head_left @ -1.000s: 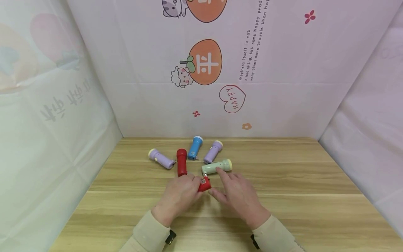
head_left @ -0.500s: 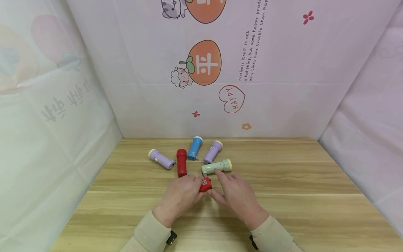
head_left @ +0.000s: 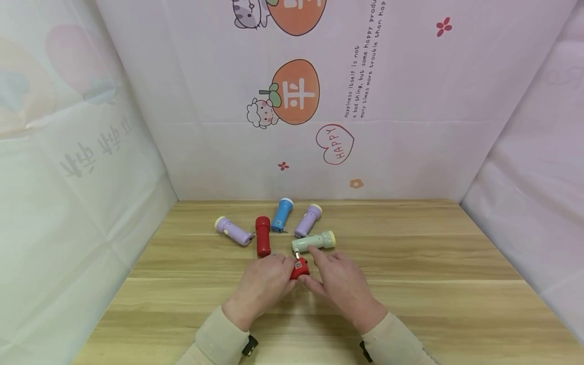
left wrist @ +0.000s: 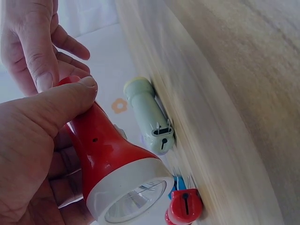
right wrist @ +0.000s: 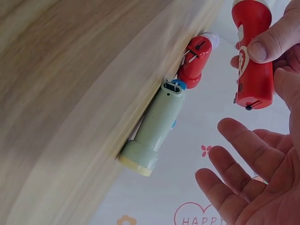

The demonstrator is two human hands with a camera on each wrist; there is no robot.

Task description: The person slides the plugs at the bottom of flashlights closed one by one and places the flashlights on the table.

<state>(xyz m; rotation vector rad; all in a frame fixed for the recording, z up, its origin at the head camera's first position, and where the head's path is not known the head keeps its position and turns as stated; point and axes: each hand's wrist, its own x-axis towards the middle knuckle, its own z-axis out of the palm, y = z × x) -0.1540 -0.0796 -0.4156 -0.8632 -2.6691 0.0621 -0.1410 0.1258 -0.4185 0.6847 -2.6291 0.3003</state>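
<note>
My left hand grips a red flashlight with a white head, its thumb laid along the body. In the left wrist view the lens end faces the camera. The tail end points toward my right hand, whose fingers are extended and spread in the right wrist view. Its thumb is close to the tail; whether it touches cannot be told. Just beyond the hands lies a pale green flashlight with a cream rim. In the head view my right index fingertip overlaps it; the right wrist view shows them apart.
Behind my left hand lies another red flashlight. Farther back are a blue flashlight and a purple flashlight; a second purple flashlight is to the left. Printed cloth walls the wooden table at back and sides.
The held red flashlight has shifted slightly to the right in the head view, and a little more of its tail shows past my left hand. Both hands stay nearly in place.
</note>
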